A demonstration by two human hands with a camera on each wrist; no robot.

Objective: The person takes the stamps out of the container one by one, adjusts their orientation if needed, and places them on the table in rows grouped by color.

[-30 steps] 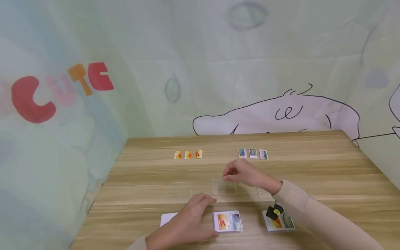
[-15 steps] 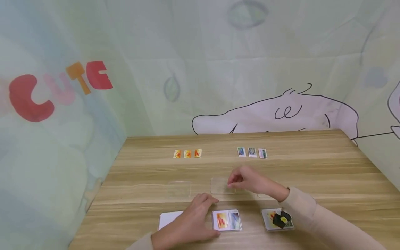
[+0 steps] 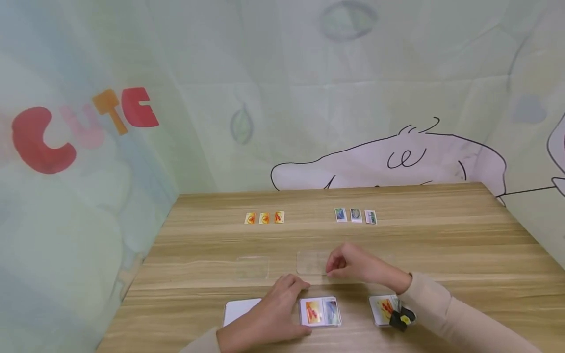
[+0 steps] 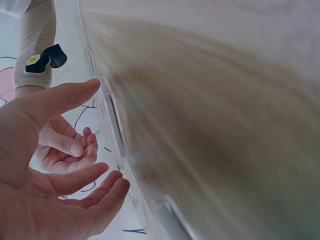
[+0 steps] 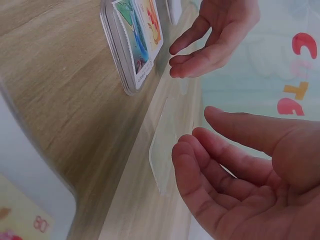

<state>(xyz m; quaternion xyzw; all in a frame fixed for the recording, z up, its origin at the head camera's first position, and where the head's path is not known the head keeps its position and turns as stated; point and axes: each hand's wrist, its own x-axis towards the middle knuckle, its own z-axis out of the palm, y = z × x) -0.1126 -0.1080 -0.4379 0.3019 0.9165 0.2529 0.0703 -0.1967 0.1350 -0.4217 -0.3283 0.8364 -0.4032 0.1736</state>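
My left hand rests with spread, relaxed fingers beside a clear-edged case that bears an orange stamp and a blue one. In the head view its thumb tip is right at the near left corner of that case. Farther back, my right hand hangs at the right end of a clear plastic cover lying on the table. In the right wrist view, its thumb and loosely curled fingers stand apart with nothing between them. A second case with stamps sits at right, partly covered by the black wrist device.
Three orange stamps lie in a row at the back left, three bluish-green ones at the back right. Another clear cover lies at left. A white case is partly hidden by my left hand. A printed curtain hangs behind the table.
My right hand has moved right and nearer, from the far right corner of the middle clear cover to its near right side. The left hand has hardly moved.
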